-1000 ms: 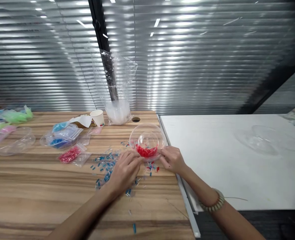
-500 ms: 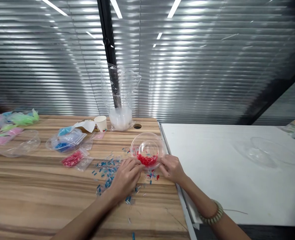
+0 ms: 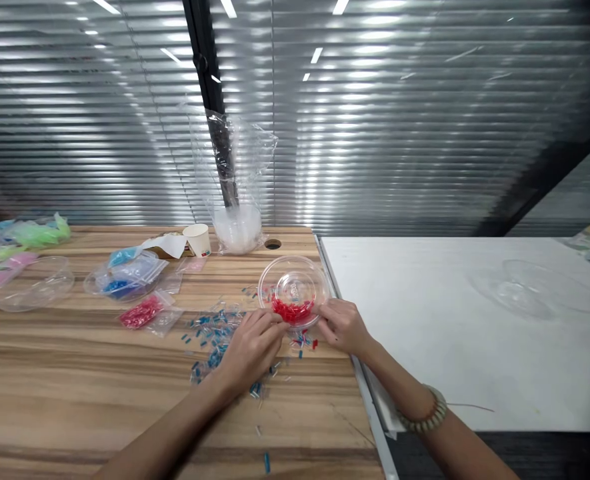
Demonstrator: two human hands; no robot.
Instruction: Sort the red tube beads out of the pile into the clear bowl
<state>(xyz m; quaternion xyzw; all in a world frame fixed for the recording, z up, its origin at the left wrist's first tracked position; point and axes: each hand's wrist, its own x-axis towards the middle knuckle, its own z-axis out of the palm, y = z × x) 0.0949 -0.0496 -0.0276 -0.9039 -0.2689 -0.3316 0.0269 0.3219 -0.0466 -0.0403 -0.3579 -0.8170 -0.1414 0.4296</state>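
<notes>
A round clear plastic bowl (image 3: 295, 267) stands over the wooden table with red tube beads (image 3: 293, 311) heaped along its near side. My left hand (image 3: 257, 343) is closed, thumb and fingers pinching at the near left rim. At the near right rim, my right hand (image 3: 345, 325) is curled, its fingertips also closed on the edge; part of its grip is hidden. Blue and clear tube beads (image 3: 215, 333) lie scattered beside and under my left hand. A few red and blue beads (image 3: 305, 340) lie on the wood between my hands.
A zip bag of red beads (image 3: 142, 312) and a clear dish (image 3: 92, 285) holding bags lie leftward. Behind stand a paper cup (image 3: 197, 240) and a plastic-wrapped white container (image 3: 238, 230). Clear lids (image 3: 525, 293) rest on the white table (image 3: 425, 373) at right; a seam divides the tables.
The whole view has shifted slightly, with the scene sitting a little higher. Both hands stay at the bowl's near rim; the right fingers have curled a little. The beads look much the same.
</notes>
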